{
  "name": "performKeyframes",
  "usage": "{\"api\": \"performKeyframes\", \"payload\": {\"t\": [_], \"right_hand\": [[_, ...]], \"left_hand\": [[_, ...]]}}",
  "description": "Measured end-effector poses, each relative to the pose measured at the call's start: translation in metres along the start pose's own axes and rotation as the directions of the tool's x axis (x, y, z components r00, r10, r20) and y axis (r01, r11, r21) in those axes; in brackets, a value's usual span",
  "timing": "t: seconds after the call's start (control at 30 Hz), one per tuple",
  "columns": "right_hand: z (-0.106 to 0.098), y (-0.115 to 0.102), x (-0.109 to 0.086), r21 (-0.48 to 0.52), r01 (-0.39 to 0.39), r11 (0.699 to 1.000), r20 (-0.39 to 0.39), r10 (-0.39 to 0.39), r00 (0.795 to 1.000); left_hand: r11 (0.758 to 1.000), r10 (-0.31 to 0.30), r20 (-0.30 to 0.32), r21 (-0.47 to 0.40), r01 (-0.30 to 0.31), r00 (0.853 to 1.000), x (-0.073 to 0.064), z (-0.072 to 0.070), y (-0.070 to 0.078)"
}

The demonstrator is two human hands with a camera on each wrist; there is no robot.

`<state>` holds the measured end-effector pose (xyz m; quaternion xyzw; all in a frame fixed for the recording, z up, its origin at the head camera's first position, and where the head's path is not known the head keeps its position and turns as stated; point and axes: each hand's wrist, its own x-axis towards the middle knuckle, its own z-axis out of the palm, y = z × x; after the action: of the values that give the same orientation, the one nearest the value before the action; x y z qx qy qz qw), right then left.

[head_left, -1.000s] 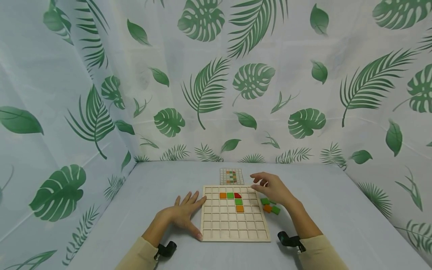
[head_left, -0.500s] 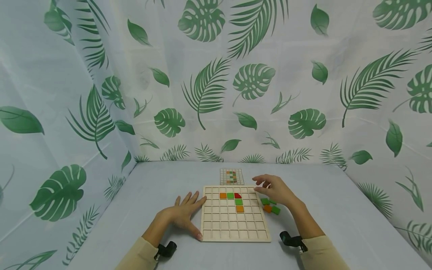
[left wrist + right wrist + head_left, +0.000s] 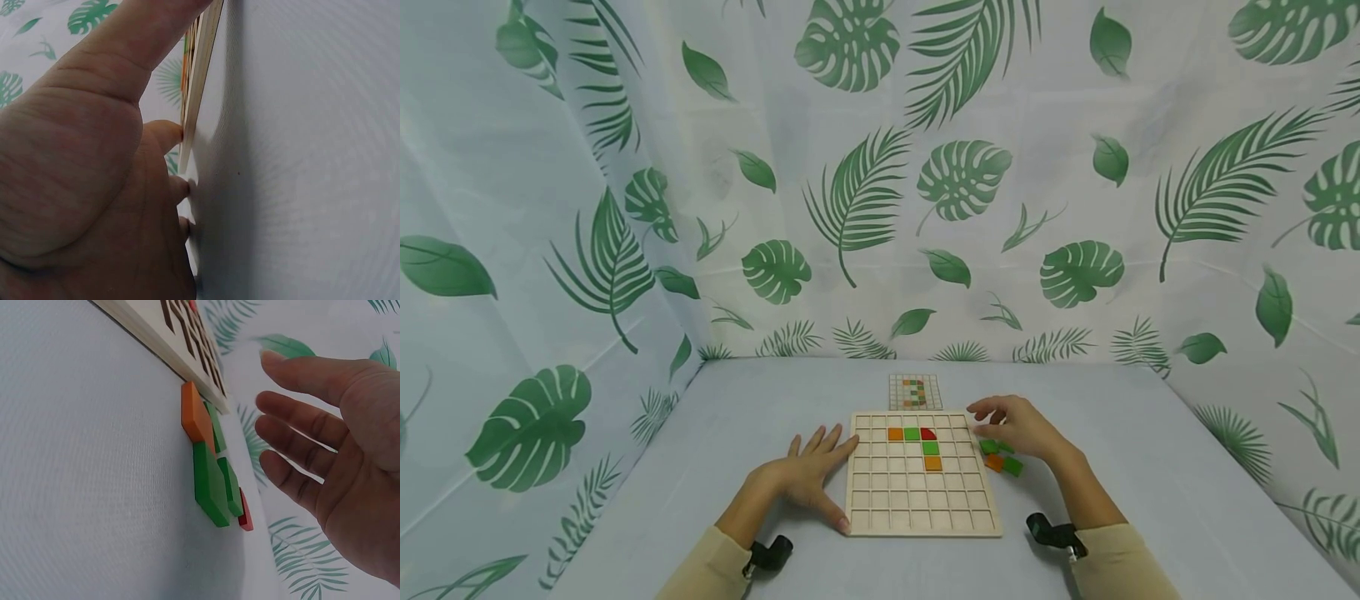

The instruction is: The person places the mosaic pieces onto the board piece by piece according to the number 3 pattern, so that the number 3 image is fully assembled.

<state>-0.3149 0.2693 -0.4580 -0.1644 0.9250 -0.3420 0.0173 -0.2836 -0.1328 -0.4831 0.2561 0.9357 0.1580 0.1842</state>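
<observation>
A wooden board (image 3: 919, 492) is being touched by the outspread left grip (image 3: 811, 478) beside it; coloured tiles (image 3: 211, 484) are being overhung by the released right grip (image 3: 1015, 427) above.

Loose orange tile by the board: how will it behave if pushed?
The orange tile looks rigid, given its crisp edges. Lying flat, it should slide rather than roll. It may nudge the green tiles close beside it.
</observation>
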Motion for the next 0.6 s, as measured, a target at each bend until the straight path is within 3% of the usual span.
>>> {"api": "performKeyframes", "payload": {"t": [0.6], "right_hand": [[0.000, 0.014, -0.003, 0.011, -0.046, 0.999, 0.073, 0.045, 0.996]], "left_hand": [[1.000, 0.002, 0.003, 0.005, -0.002, 1.000, 0.000, 0.000, 0.000]]}}
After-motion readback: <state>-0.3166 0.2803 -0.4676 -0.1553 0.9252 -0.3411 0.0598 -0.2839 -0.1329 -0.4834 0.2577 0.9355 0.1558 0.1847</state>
